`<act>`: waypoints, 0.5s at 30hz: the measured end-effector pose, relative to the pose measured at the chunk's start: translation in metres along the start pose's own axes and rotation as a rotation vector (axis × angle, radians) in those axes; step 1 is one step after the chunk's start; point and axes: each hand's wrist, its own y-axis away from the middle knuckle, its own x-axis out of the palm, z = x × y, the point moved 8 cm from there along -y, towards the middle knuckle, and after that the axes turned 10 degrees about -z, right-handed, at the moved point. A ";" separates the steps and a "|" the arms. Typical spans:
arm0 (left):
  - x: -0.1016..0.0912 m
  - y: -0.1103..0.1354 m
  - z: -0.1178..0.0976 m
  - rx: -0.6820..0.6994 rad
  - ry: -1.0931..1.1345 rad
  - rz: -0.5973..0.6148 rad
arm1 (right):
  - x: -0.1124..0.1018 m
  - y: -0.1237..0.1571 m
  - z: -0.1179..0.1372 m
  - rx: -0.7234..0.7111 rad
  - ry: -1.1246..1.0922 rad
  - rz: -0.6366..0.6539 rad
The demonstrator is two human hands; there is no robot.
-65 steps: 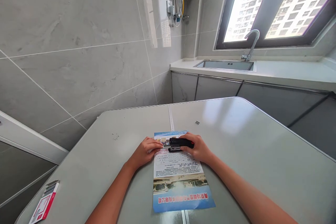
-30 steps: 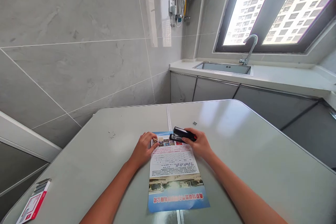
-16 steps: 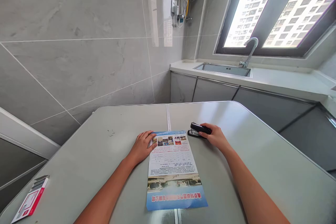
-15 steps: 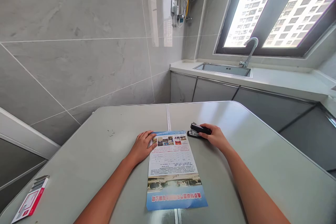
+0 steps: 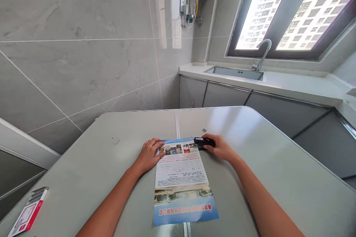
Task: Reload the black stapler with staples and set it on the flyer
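Note:
A printed leaflet (image 5: 182, 177) lies flat on the table, its text upside down to me, with a blue band at each end. My left hand (image 5: 150, 154) rests on its far left corner, fingers stretched out and thumb on the paper. In my right hand (image 5: 219, 148) is a black stapler (image 5: 204, 142), gripped between thumb and fingers. The stapler's front end is at the far right corner of the leaflet and overlaps its edge. Whether the paper sits between the jaws is hard to make out.
Just beyond the stapler lies a small strip of staples (image 5: 204, 130). Tiny dark bits (image 5: 115, 140) are scattered on the left of the table (image 5: 133, 126). A red and white box (image 5: 29, 211) lies near the left edge. Behind stands a counter with a sink (image 5: 236, 73).
My right hand has brought the stapler left and slightly nearer, onto the leaflet's corner. The strip of staples now shows behind it. My left hand has stayed on the paper.

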 end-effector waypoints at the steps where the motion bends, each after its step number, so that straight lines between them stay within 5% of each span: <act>1: 0.000 0.000 0.000 0.001 0.007 -0.003 | 0.001 0.000 0.002 -0.017 -0.004 0.001; 9: -0.002 0.001 -0.004 0.018 0.021 0.018 | -0.006 -0.001 0.004 -0.031 -0.083 -0.078; 15: -0.003 0.001 -0.005 -0.003 0.013 0.044 | 0.002 0.001 0.014 -0.073 -0.095 0.013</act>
